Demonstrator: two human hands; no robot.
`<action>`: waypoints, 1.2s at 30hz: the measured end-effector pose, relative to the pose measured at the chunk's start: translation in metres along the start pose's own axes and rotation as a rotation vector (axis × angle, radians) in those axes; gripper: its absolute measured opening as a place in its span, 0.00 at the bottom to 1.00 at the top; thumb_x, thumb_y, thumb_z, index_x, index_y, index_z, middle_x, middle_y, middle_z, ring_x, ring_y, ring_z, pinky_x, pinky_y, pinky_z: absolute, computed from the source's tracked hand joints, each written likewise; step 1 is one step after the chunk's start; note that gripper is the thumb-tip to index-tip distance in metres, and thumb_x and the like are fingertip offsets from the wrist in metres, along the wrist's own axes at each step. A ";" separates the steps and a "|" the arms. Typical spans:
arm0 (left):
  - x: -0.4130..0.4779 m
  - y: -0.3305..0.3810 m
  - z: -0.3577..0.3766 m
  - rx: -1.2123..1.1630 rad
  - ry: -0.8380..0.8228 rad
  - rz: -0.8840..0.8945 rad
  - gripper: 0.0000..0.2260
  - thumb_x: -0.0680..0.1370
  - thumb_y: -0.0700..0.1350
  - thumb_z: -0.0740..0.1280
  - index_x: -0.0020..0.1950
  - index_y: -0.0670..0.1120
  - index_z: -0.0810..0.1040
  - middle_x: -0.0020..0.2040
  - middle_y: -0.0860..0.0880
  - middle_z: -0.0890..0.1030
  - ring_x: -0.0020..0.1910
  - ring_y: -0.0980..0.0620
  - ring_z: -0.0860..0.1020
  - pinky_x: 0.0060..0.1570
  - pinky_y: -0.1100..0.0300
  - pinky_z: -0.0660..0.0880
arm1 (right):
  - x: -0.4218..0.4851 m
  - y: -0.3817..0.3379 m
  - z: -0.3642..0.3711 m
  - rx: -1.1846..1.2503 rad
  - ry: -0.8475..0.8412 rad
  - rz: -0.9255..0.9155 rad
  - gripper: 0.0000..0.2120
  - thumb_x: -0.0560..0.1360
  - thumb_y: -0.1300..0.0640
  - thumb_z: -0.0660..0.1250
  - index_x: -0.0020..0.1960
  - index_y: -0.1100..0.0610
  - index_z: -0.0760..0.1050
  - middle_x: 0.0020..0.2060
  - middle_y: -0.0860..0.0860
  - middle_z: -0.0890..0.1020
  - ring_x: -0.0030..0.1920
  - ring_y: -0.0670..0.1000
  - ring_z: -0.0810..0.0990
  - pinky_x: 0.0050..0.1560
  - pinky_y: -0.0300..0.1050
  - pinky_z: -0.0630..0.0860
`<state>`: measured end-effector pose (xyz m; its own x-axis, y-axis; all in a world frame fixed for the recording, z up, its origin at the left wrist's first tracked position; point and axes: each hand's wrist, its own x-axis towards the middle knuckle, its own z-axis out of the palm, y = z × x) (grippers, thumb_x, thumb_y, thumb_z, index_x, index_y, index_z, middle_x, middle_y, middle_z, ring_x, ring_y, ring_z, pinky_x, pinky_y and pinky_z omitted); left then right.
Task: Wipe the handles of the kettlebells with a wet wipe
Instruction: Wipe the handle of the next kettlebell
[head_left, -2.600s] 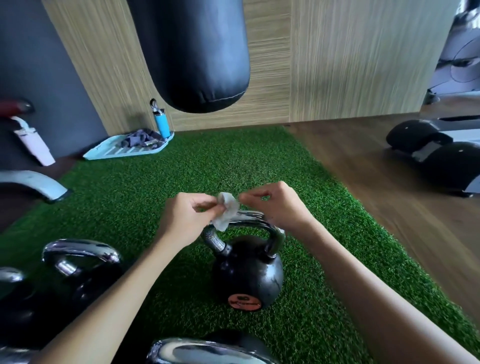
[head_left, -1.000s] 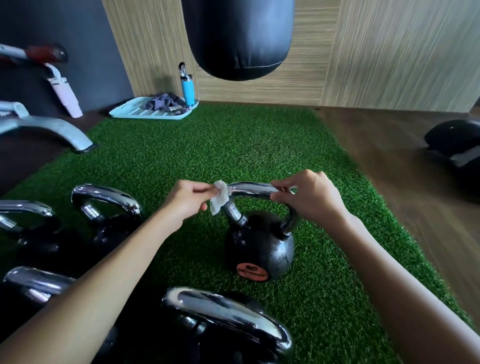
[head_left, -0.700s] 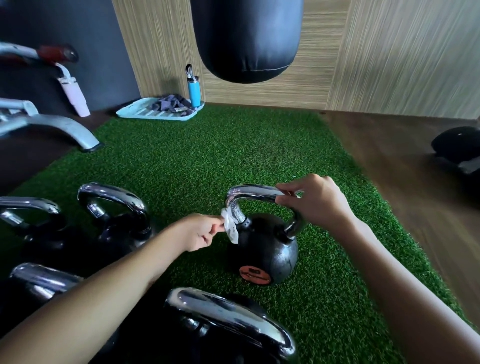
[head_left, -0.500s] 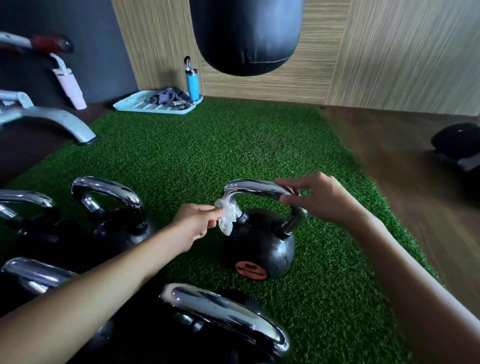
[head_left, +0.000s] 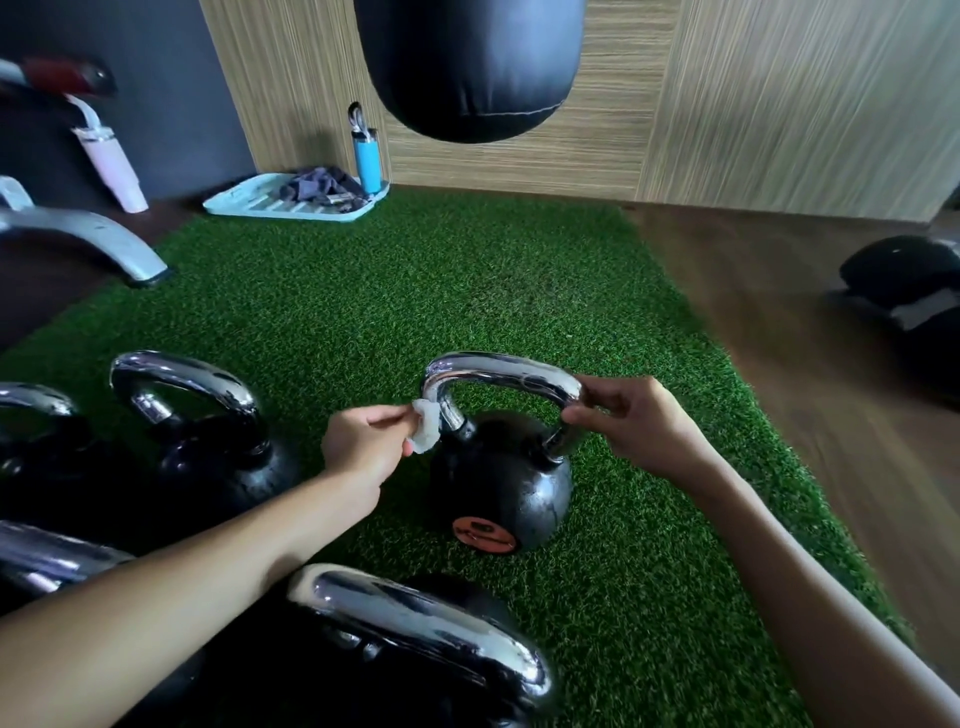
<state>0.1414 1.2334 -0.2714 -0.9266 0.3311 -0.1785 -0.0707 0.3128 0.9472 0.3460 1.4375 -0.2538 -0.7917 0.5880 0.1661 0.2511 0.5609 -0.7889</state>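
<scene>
White wet wipe (head_left: 426, 434), pinched in my left hand (head_left: 363, 447), now presses the left leg of the chrome handle (head_left: 501, 371), lower than the top corner it covered a second ago. My right hand (head_left: 644, 431) still pinches the handle's right bend. Green turf (head_left: 415, 291) runs to a wood-panelled wall (head_left: 753, 104), with brown floor (head_left: 779, 312) on the right and a black punching bag (head_left: 467, 62) hanging at the far end. The kettlebell (head_left: 501, 493) stands upright mid-turf between my hands, a black ball with an orange badge (head_left: 483, 535).

Green turf (head_left: 415, 291) covers the floor beside brown boards (head_left: 810, 322). A black punching bag (head_left: 467, 62) hangs before the wood-panelled wall (head_left: 779, 104).
</scene>
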 end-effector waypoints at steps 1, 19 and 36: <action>-0.001 -0.001 0.000 -0.037 0.020 -0.027 0.04 0.73 0.48 0.79 0.45 0.51 0.86 0.26 0.52 0.81 0.22 0.60 0.73 0.27 0.65 0.70 | 0.000 0.001 0.000 -0.003 0.007 -0.001 0.15 0.72 0.44 0.75 0.58 0.44 0.83 0.31 0.31 0.80 0.24 0.38 0.72 0.27 0.29 0.66; -0.011 0.045 0.012 -0.195 0.038 -0.283 0.05 0.79 0.36 0.70 0.53 0.40 0.83 0.31 0.49 0.79 0.18 0.62 0.70 0.17 0.70 0.60 | -0.006 -0.005 0.004 0.005 0.078 0.047 0.24 0.72 0.43 0.74 0.66 0.47 0.79 0.58 0.47 0.85 0.24 0.29 0.71 0.31 0.30 0.63; -0.021 0.056 -0.008 0.198 0.037 0.268 0.05 0.74 0.51 0.77 0.49 0.53 0.87 0.40 0.60 0.85 0.39 0.64 0.80 0.30 0.72 0.70 | -0.008 -0.041 0.005 -0.200 0.301 -0.128 0.33 0.65 0.34 0.76 0.67 0.43 0.78 0.54 0.43 0.83 0.44 0.37 0.79 0.44 0.38 0.74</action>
<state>0.1544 1.2369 -0.2124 -0.9157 0.3932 0.0828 0.2466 0.3870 0.8885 0.3390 1.4074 -0.2255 -0.6320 0.6338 0.4459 0.2880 0.7263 -0.6242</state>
